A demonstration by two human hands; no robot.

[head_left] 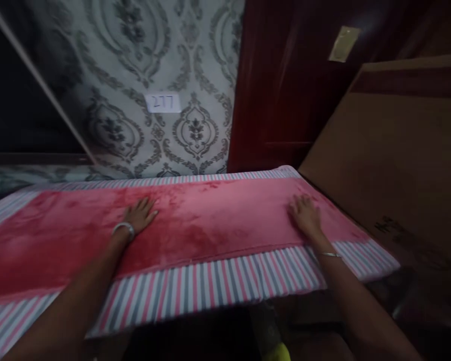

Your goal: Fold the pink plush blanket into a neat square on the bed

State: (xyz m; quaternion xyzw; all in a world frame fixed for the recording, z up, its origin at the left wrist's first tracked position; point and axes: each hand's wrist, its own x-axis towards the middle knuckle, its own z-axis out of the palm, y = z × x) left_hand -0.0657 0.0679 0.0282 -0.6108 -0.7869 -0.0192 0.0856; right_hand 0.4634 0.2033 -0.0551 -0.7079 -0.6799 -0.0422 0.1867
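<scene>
A red plush cloth point(210, 220) with a pink, white and grey striped border point(218, 283) lies spread flat on a raised surface in front of me. My left hand point(141, 215) rests palm down on the red part, left of centre, fingers stretched out. A silver bangle circles that wrist. My right hand point(304, 213) lies flat on the red part near the cloth's right end, fingers also extended, with a thin bangle on the wrist. Neither hand holds anything.
Behind the cloth stands a wall with grey damask wallpaper point(154, 75) bearing a white label "277" point(163, 103). A dark red door point(285, 85) is at the back right. A large brown cardboard box point(398, 165) stands along the right side. Below the cloth's front edge is dark.
</scene>
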